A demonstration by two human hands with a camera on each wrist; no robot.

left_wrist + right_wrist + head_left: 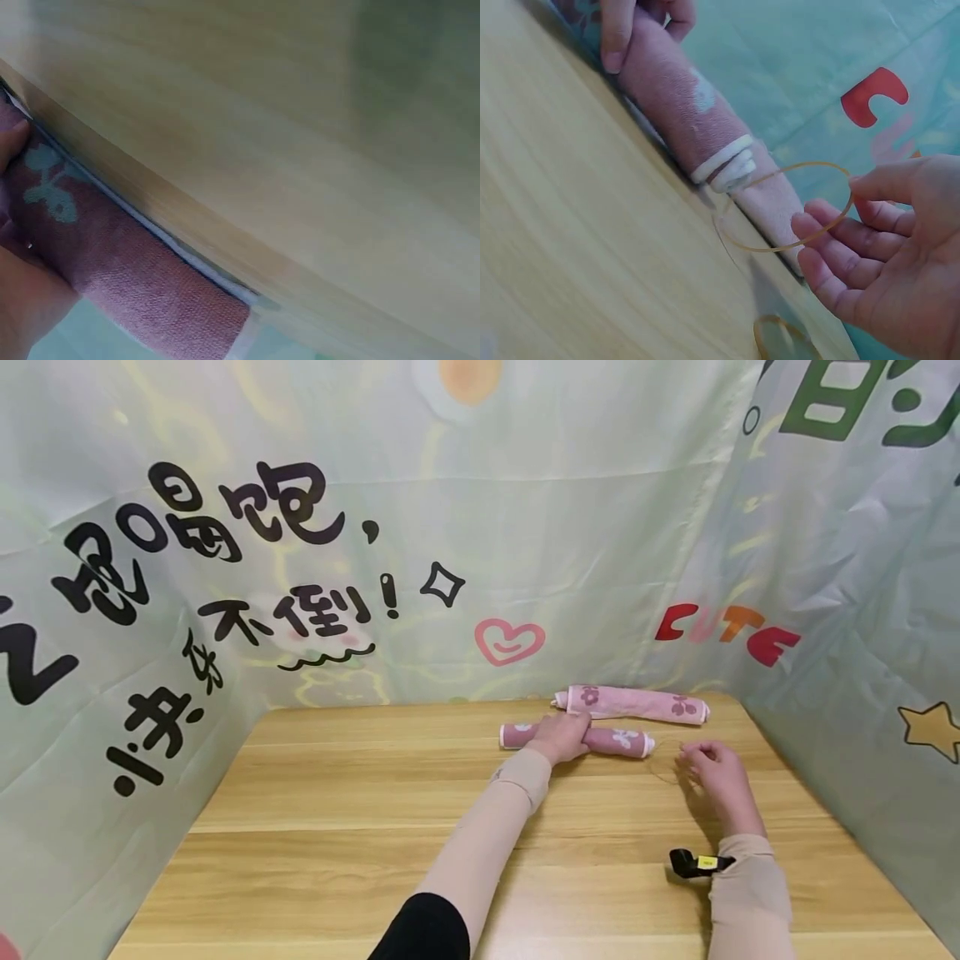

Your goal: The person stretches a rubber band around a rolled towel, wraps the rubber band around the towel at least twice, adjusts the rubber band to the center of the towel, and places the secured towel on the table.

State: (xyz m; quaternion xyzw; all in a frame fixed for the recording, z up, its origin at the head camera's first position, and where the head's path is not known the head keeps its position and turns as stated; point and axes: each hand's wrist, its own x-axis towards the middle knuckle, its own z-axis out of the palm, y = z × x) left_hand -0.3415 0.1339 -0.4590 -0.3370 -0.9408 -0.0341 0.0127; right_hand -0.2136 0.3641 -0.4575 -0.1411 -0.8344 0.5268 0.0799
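Observation:
A dark pink towel [615, 741] with pale flowers lies rolled up near the back of the table. My left hand [561, 737] grips this roll around its middle, fingers over the top and thumb at the near side in the right wrist view. To the right of the roll, my right hand [885, 240] pinches a thin yellowish rubber band [772, 250] between thumb and index finger. The band hangs as an open loop close to the roll's white-edged end. Most of my left hand falls outside the left wrist view, where the dark pink towel [150, 277] shows at lower left.
A lighter pink rolled towel [637, 703] lies just behind, along the back edge of the table [337, 810]. Another yellowish loop [761, 334] shows low in the right wrist view. Printed cloth walls [600, 527] enclose the back and sides. A black device [693, 863] sits at my right wrist.

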